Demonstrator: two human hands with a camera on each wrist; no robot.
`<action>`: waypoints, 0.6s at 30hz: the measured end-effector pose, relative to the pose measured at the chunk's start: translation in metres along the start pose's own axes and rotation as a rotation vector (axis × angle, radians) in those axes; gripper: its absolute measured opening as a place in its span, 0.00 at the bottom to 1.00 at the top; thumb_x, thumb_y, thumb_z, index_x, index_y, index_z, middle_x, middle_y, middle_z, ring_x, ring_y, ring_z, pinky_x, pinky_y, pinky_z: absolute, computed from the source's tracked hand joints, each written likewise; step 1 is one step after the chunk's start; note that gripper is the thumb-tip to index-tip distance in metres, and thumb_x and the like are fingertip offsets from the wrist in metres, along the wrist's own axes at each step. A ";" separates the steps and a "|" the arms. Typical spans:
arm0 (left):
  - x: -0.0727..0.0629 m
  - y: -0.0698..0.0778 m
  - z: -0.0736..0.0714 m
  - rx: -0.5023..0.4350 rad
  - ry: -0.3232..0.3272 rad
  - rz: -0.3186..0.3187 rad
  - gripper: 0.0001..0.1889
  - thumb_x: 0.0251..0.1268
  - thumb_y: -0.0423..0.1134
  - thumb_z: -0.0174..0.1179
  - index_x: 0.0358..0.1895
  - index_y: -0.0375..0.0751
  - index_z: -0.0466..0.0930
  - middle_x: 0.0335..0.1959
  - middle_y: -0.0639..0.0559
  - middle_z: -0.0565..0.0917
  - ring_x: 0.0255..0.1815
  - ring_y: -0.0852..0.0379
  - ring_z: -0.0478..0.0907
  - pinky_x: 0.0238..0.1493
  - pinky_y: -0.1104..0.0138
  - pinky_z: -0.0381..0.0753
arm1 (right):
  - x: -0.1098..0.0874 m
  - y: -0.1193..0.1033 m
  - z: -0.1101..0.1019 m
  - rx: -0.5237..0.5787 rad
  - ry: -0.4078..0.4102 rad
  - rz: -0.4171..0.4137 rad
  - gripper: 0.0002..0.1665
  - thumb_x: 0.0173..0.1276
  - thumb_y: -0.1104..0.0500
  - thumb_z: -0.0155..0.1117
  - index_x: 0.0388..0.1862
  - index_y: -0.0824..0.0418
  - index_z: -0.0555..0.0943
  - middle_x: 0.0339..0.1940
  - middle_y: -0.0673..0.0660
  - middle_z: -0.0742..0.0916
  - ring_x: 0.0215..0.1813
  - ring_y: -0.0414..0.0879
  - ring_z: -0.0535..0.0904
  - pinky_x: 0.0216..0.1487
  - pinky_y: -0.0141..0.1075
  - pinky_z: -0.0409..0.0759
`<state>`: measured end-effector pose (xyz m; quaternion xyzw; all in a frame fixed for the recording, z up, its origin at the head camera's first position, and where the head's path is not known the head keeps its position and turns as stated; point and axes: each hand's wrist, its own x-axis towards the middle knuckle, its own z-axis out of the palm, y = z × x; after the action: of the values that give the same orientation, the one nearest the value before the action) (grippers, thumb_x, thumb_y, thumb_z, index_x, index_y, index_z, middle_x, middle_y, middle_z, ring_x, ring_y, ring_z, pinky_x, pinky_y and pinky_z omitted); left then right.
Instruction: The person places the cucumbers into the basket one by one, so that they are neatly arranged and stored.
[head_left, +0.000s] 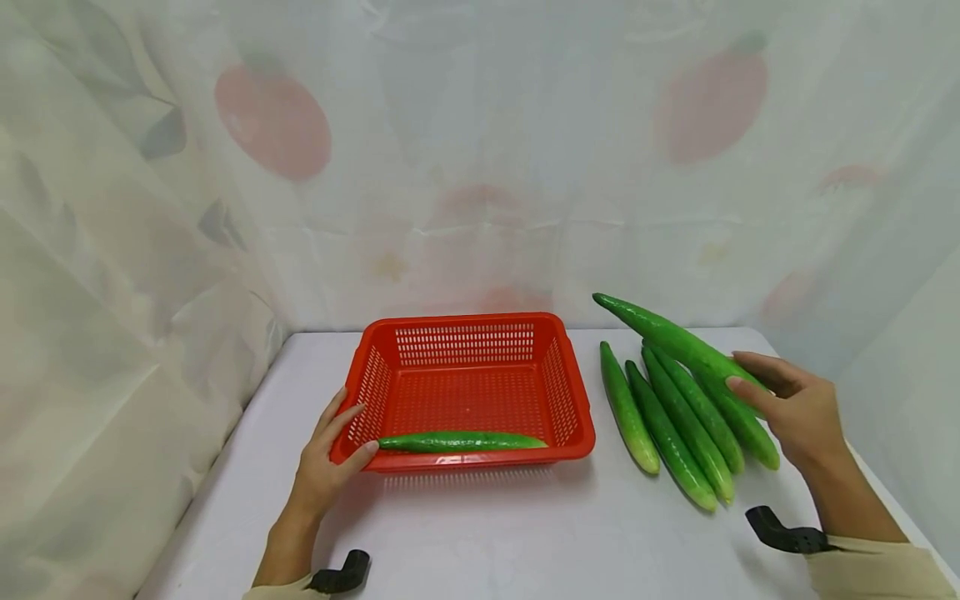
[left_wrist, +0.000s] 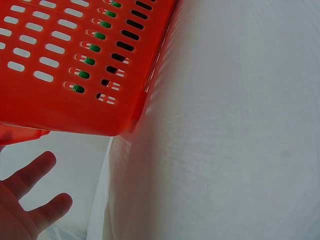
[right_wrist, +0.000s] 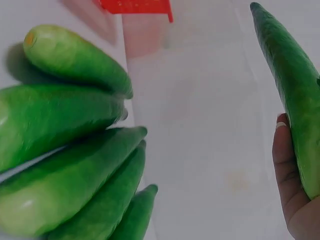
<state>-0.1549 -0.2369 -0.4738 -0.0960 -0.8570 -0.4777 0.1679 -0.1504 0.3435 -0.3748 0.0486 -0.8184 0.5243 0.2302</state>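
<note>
My right hand (head_left: 802,408) grips a long green cucumber (head_left: 667,336) near its thicker end, raised above the table with the thin tip pointing to the far left. In the right wrist view, a finger lies along the side of this cucumber (right_wrist: 295,85). Below it several more cucumbers (head_left: 678,417) lie side by side on the table. At the left, my left hand (head_left: 324,467) holds the near left corner of a red plastic basket (head_left: 468,321), its thumb on the rim; two of its fingers spread free under the rim in the left wrist view. One cucumber (head_left: 465,442) lies inside along the basket's near wall.
The white-covered table (head_left: 480,533) carries the basket left of the loose cucumbers. A pale curtain with fruit prints (head_left: 480,150) hangs behind the table's far edge, and more sheeting (head_left: 90,350) hangs at the left side.
</note>
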 end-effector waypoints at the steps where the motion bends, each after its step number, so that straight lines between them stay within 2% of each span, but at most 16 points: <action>1: 0.000 0.000 0.000 0.001 0.001 0.001 0.30 0.56 0.40 0.68 0.65 0.42 0.73 0.75 0.54 0.56 0.72 0.49 0.54 0.53 0.78 0.65 | 0.000 -0.002 0.002 0.014 -0.007 -0.010 0.22 0.60 0.73 0.67 0.55 0.74 0.78 0.45 0.40 0.85 0.49 0.33 0.78 0.41 0.21 0.75; 6: 0.000 -0.001 0.000 0.000 0.001 0.007 0.30 0.56 0.40 0.68 0.65 0.43 0.74 0.75 0.54 0.56 0.72 0.49 0.55 0.53 0.78 0.65 | 0.001 -0.012 0.011 0.110 -0.064 -0.067 0.21 0.60 0.76 0.66 0.54 0.77 0.77 0.45 0.45 0.86 0.48 0.37 0.80 0.41 0.23 0.77; 10: 0.000 -0.001 0.000 0.000 0.002 0.003 0.30 0.56 0.41 0.68 0.65 0.42 0.73 0.75 0.55 0.55 0.72 0.48 0.55 0.52 0.78 0.66 | 0.003 -0.018 0.019 0.095 -0.115 -0.097 0.21 0.60 0.75 0.66 0.54 0.76 0.78 0.46 0.46 0.86 0.47 0.37 0.81 0.40 0.25 0.77; 15: 0.000 -0.001 0.000 -0.013 -0.003 -0.001 0.30 0.57 0.40 0.68 0.65 0.41 0.73 0.75 0.54 0.55 0.72 0.48 0.54 0.51 0.79 0.67 | 0.006 -0.026 0.030 0.169 -0.187 -0.094 0.21 0.60 0.76 0.65 0.54 0.76 0.77 0.48 0.49 0.85 0.49 0.39 0.80 0.41 0.27 0.78; 18: 0.000 -0.001 0.000 -0.018 -0.007 -0.001 0.30 0.57 0.40 0.67 0.65 0.41 0.73 0.75 0.54 0.55 0.72 0.48 0.54 0.52 0.79 0.66 | 0.007 -0.032 0.038 0.155 -0.217 -0.097 0.21 0.61 0.74 0.66 0.55 0.75 0.78 0.49 0.49 0.85 0.51 0.39 0.80 0.42 0.27 0.78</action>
<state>-0.1551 -0.2371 -0.4750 -0.0989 -0.8532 -0.4852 0.1639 -0.1589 0.2971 -0.3585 0.1621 -0.7923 0.5658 0.1610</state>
